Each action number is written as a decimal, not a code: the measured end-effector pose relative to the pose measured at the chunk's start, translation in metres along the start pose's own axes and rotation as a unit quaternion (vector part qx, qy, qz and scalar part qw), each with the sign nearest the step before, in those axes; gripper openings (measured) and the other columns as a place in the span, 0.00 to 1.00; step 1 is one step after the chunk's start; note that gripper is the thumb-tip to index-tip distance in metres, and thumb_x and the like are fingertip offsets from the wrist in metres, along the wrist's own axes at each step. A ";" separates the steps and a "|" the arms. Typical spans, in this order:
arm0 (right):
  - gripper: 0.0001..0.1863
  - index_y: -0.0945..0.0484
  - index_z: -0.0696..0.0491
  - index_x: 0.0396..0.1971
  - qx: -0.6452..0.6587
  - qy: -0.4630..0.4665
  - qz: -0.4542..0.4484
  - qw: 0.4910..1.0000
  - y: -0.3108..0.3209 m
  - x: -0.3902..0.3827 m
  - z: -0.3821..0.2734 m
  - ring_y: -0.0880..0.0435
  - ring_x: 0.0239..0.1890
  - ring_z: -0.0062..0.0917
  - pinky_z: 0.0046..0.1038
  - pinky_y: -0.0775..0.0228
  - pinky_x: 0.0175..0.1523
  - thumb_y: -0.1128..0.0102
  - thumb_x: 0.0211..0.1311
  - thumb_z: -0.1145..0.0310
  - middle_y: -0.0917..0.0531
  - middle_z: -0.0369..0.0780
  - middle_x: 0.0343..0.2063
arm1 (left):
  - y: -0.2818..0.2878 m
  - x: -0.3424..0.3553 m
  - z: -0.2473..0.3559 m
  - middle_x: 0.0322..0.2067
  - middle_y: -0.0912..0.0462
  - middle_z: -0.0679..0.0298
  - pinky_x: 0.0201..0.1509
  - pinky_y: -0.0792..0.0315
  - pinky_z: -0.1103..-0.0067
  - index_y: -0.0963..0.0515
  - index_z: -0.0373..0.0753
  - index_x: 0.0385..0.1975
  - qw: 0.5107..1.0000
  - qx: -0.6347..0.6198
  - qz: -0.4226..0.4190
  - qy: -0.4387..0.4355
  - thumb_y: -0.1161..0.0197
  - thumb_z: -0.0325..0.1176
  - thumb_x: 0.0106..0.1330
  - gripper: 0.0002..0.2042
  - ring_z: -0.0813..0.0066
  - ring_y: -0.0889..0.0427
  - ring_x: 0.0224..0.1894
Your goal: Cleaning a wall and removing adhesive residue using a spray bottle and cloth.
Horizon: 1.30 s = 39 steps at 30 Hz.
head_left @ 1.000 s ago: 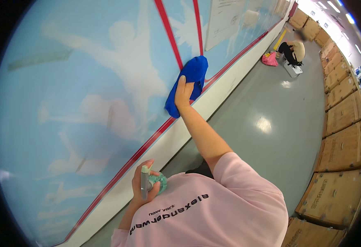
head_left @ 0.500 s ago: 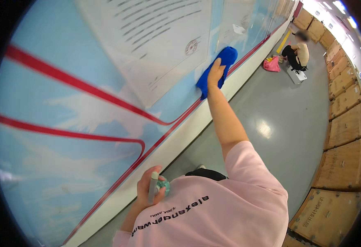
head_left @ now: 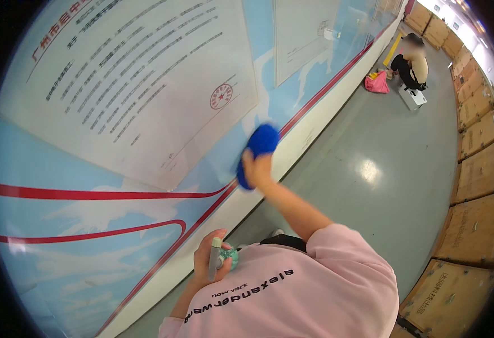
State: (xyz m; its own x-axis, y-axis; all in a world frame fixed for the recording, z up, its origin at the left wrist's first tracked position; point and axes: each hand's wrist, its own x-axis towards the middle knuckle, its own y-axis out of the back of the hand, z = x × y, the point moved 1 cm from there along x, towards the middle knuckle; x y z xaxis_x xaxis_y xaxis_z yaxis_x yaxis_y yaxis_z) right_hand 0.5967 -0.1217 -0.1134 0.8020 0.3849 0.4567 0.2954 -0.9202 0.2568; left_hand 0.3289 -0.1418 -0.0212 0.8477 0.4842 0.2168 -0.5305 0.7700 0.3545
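My right hand (head_left: 256,169) grips a blue cloth (head_left: 264,137) against the light-blue printed wall panel (head_left: 66,262), just above its red border stripe. The hand is slightly smeared by motion. My left hand (head_left: 203,252) is closed around a spray bottle (head_left: 230,258) with a grey trigger and green body, held low in front of my pink shirt. Up and to the left of the cloth, a large white sheet (head_left: 140,84) with dark lines and a red round stamp is on the panel; a smaller sheet (head_left: 297,48) hangs farther along.
A person (head_left: 413,65) in a pale top crouches on a low white stool (head_left: 413,100) farther along the wall, beside a pink bag (head_left: 376,84). A yellow strip (head_left: 393,48) lies behind them. Stacked wooden crates (head_left: 478,174) line the right side of the grey floor (head_left: 359,203).
My right hand with the cloth first moved forward and up along the panel, then back down toward me. The view shifted along the wall, bringing the large white sheet into view.
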 end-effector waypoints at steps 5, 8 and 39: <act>0.30 0.37 0.60 0.55 -0.081 0.209 -0.144 0.964 -0.006 -0.060 0.014 0.34 0.54 0.54 0.40 0.45 0.63 0.42 0.51 0.67 0.34 0.57 0.53 | 0.001 0.016 0.000 0.53 0.30 0.52 0.39 0.24 0.76 0.33 0.35 0.53 0.999 0.013 -0.042 -0.028 0.38 0.23 0.46 0.29 0.68 0.19 0.36; 0.26 0.36 0.62 0.53 0.016 0.041 -0.027 0.999 0.005 -0.015 0.001 0.33 0.53 0.52 0.39 0.43 0.61 0.45 0.54 0.71 0.33 0.57 0.53 | 0.009 0.023 0.000 0.52 0.29 0.54 0.39 0.25 0.76 0.33 0.35 0.53 0.998 -0.029 -0.018 -0.044 0.38 0.20 0.45 0.29 0.72 0.20 0.36; 0.24 0.36 0.63 0.55 -0.075 0.160 0.111 0.978 0.102 0.152 0.004 0.32 0.56 0.42 0.34 0.44 0.62 0.55 0.56 0.78 0.29 0.52 0.52 | -0.010 0.089 -0.008 0.51 0.33 0.51 0.46 0.28 0.71 0.39 0.36 0.54 0.996 0.042 0.048 -0.065 0.32 0.25 0.44 0.33 0.63 0.23 0.43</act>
State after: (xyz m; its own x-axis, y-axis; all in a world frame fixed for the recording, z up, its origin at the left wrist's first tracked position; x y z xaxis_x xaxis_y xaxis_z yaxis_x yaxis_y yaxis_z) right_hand 0.7507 -0.1578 -0.0208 0.6267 0.2020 0.7526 0.0340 -0.9720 0.2326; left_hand 0.4099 -0.1031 -0.0130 0.7897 0.4919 0.3666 -0.6111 0.6830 0.4000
